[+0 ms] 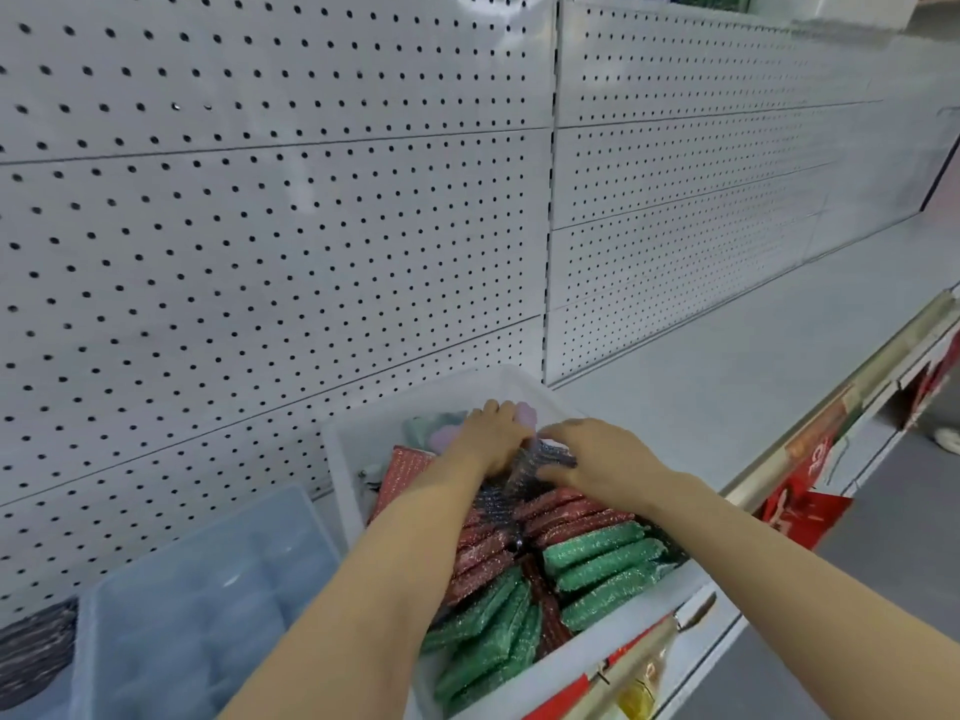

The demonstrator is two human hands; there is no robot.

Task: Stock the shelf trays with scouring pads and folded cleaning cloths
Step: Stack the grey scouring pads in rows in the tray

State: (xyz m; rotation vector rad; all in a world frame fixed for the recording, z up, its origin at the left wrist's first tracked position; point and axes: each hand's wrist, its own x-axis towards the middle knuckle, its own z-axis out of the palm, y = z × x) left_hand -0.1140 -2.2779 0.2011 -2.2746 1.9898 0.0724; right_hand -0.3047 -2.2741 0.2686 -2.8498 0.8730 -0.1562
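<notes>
Your left hand (pixel 491 433) and right hand (pixel 597 457) both hold a dark scouring pad (pixel 545 459) over the white tray (pixel 343 459), lower centre. Red and green pads (pixel 597 563) nearly fill it; the back corner remains.

Scouring pads packed in a white shelf tray

The tray (pixel 524 683) sits on the shelf, filled with glittery pads on edge — green pads (pixel 597 563) at the front, red pads (pixel 561 509) behind, dark grey pads (pixel 545 454) mid-tray — pale folded cloths (pixel 441 431) at the back.
</notes>
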